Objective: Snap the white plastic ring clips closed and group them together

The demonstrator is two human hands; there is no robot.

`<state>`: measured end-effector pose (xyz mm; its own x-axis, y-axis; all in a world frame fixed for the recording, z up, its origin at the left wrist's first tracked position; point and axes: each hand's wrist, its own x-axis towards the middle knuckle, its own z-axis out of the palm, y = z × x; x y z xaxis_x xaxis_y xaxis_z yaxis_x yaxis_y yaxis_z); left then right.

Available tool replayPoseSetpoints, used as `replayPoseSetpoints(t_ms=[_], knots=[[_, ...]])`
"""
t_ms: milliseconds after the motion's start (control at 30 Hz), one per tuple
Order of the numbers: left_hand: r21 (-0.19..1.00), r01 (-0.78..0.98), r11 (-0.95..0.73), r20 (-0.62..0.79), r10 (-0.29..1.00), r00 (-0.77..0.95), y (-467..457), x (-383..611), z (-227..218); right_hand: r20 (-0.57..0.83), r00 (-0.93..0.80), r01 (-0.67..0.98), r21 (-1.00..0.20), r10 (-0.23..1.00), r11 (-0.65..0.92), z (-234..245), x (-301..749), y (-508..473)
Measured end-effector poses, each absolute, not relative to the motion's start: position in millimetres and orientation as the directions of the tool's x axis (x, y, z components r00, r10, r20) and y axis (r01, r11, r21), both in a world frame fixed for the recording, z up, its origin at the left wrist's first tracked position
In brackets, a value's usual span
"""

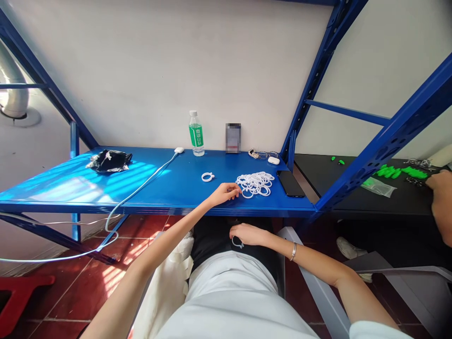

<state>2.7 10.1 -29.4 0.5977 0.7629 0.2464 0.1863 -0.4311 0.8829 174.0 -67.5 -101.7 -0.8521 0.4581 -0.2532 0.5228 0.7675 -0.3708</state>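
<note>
My left hand (226, 193) reaches onto the blue shelf (148, 188), its fingers curled at the left edge of a pile of white plastic rings (256, 183) and pinching one of them. My right hand (247, 234) rests in my lap below the shelf edge, closed on a small ring-shaped piece (237, 243) that hangs from its fingers. A single white ring (207, 177) lies alone on the shelf, left of the pile.
On the shelf: a green-labelled water bottle (196, 134), a black phone (290, 183), an earbud case (273, 160), a white charger with cable (141, 186), a black bag (108, 160). Another person's hand (441, 197) is at the right, near green parts (399, 172) on a black table.
</note>
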Motion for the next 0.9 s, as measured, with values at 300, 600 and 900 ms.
replayPoseSetpoints(t_ms=[300, 600, 900], knots=[[0.888, 0.194, -0.416, 0.228, 0.767, 0.600, 9.9, 4.4, -26.9, -0.194, -0.851, 0.483, 0.071, 0.487, 0.873, -120.2, 172.9, -73.3], [0.887, 0.187, -0.423, 0.235, 0.761, 0.605, 11.9, 4.3, -28.1, -0.258, -0.782, 0.579, 0.032, 0.567, 0.814, -107.6, 168.3, -69.8], [0.931, 0.107, -0.349, 0.241, 0.806, 0.540, 13.7, 6.5, -28.0, 0.010, -0.785, 0.451, -0.677, 0.620, 0.581, -21.5, 179.6, -67.4]])
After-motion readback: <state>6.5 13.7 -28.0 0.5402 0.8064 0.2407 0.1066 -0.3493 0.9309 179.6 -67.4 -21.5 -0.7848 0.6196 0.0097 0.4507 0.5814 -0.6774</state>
